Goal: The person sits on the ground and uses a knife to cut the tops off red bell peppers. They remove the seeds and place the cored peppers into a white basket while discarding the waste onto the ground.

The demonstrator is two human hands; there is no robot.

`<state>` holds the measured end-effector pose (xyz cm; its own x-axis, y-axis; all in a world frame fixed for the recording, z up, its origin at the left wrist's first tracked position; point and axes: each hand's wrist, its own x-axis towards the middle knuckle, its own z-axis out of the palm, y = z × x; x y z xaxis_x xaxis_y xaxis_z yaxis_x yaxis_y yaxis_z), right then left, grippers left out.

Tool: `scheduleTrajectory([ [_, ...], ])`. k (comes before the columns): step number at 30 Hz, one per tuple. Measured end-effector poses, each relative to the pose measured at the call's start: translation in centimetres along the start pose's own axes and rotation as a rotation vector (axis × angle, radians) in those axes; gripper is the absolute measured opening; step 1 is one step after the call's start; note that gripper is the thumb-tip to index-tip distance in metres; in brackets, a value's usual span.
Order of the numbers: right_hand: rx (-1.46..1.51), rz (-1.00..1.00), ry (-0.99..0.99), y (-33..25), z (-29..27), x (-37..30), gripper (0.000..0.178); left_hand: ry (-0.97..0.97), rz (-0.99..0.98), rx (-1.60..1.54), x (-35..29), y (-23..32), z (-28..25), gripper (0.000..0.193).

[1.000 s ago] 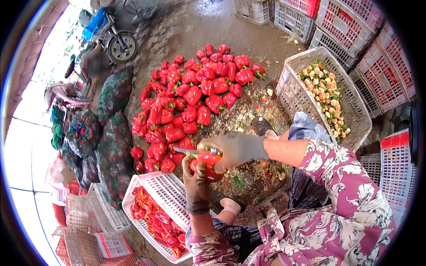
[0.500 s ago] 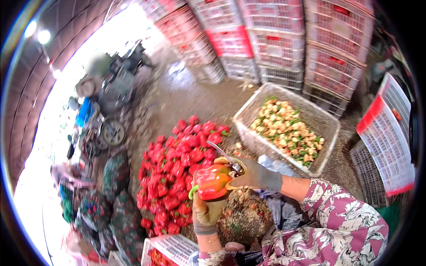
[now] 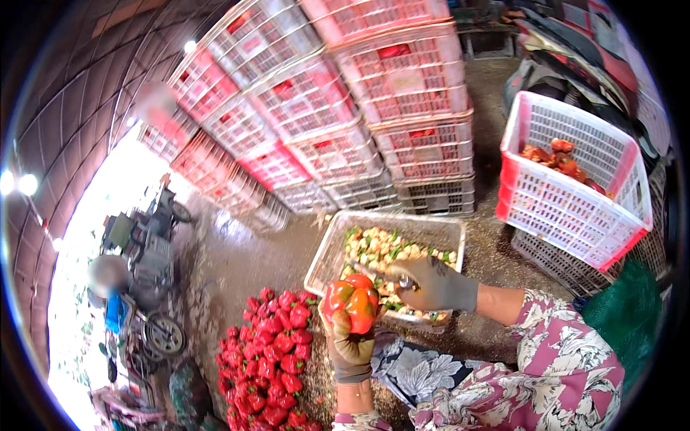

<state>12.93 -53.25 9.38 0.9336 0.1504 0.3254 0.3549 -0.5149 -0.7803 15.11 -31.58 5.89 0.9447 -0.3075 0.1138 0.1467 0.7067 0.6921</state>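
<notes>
My left hand [image 3: 352, 353], in a worn work glove, is closed round a red and orange bell pepper [image 3: 351, 304] and holds it up with its lobed end showing. Just right of it, my right hand [image 3: 435, 284], gloved too, grips a knife [image 3: 368, 270] whose thin blade points left over the pepper's upper right. Most of the handle is hidden by the fingers. Behind both hands stands a whitish plastic bin [image 3: 313, 271] holding many pale pepper cores with green stems [image 3: 388, 246]. A heap of red bell peppers [image 3: 267, 352] lies on the ground to the left.
Stacked plastic crates [image 3: 406, 79] rise beyond the bin. At right, a white and red crate [image 3: 568, 215] holds some red-orange pieces, with a green sack [image 3: 625, 316] nearer me. Motorbikes [image 3: 162, 323] stand far left; dark filled sacks [image 3: 188, 391] lie below them.
My view has swung right. My right hand has come off the pepper and moved right with the knife, its blade now pointing left. The pepper stays in my left hand, turned lobed end up.
</notes>
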Motion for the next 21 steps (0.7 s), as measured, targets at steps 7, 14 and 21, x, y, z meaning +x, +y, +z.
scheduleTrajectory([
  [7,-0.339,0.068,0.091,4.3,-4.7,-5.8,0.037,-0.113,0.002,0.241,4.9,-7.6,6.7,0.065],
  [14,-0.592,0.175,0.272,7.5,-10.0,-8.7,0.037,-0.258,-0.033,0.431,6.6,-13.9,12.4,0.058],
  [21,-0.662,0.183,0.519,7.3,-17.0,-11.8,0.031,-0.466,0.051,0.624,8.6,-17.5,20.1,0.047],
])
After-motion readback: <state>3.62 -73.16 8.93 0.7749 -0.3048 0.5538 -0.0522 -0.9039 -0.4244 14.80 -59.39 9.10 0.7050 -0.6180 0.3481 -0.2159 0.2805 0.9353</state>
